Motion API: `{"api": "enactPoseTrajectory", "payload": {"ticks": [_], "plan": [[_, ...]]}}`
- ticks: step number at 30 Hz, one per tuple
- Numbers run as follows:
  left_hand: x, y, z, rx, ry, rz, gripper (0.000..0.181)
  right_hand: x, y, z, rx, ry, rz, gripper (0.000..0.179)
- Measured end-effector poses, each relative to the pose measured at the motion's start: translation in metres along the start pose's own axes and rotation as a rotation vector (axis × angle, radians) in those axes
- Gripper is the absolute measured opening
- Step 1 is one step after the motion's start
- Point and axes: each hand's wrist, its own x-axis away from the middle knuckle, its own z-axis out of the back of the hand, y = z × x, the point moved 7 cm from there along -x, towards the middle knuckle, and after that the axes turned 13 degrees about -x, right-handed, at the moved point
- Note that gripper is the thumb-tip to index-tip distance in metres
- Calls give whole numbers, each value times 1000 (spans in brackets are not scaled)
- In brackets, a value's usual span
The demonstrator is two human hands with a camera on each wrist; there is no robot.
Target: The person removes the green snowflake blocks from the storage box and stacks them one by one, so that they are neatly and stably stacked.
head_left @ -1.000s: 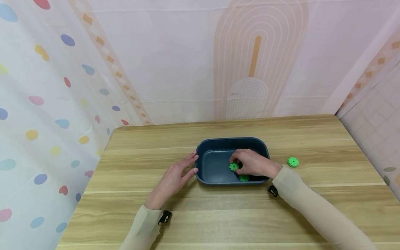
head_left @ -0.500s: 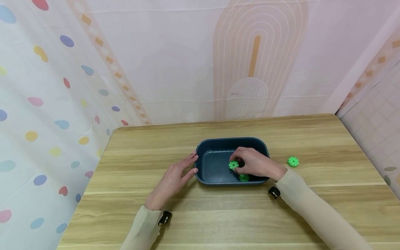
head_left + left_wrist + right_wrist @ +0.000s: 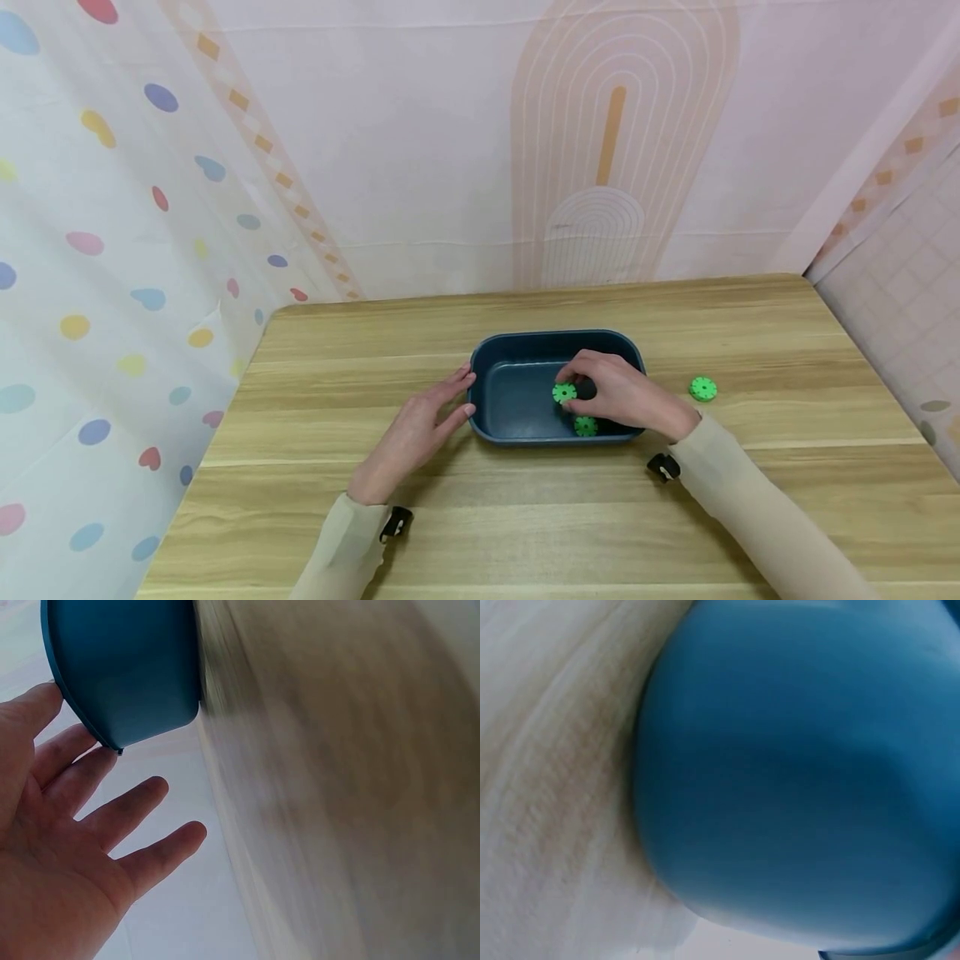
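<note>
A dark blue oval-cornered tub [image 3: 517, 437] stands on the wooden table. Inside it, my right hand [image 3: 618, 393] pinches a green notched disc [image 3: 564, 393] between thumb and fingers. Another green notched disc [image 3: 586, 427] lies in the tub just below that hand. At the tub's left end, my left hand [image 3: 408, 433] has its fingertips right at the rim, the fingers loosely extended. The left wrist view shows that hand [image 3: 82, 817] with the fingers spread beside the tub's outer wall [image 3: 127, 667]. In the right wrist view the tub [image 3: 795, 787] hides the right hand almost wholly.
To the right of the tub, a green notched disc [image 3: 703, 388] rests on the wooden table [image 3: 525, 525]. A patterned curtain [image 3: 420, 150] hangs along the back edge, and a dotted curtain [image 3: 135, 333] hangs at the left.
My right hand has risen slightly and shifted a little right with the pinched green disc, now tilted up more toward the camera. My left hand has stayed at the tub's rim.
</note>
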Motion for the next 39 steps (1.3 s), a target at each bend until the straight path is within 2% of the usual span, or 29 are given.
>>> {"api": "enactPoseTrajectory", "payload": {"ticks": [9, 20, 26, 39], "plan": [[0, 0, 1, 4, -2, 0, 49, 8, 2, 8, -77, 42, -20, 27], [1, 1, 1, 9, 3, 0, 49, 17, 3, 16, -110, 83, -36, 28], [1, 1, 0, 7, 1, -3, 49, 24, 5, 23, -113, 113, -62, 29], [1, 0, 0, 1, -15, 6, 49, 40, 9, 40, -98, 178, -37, 27]]}}
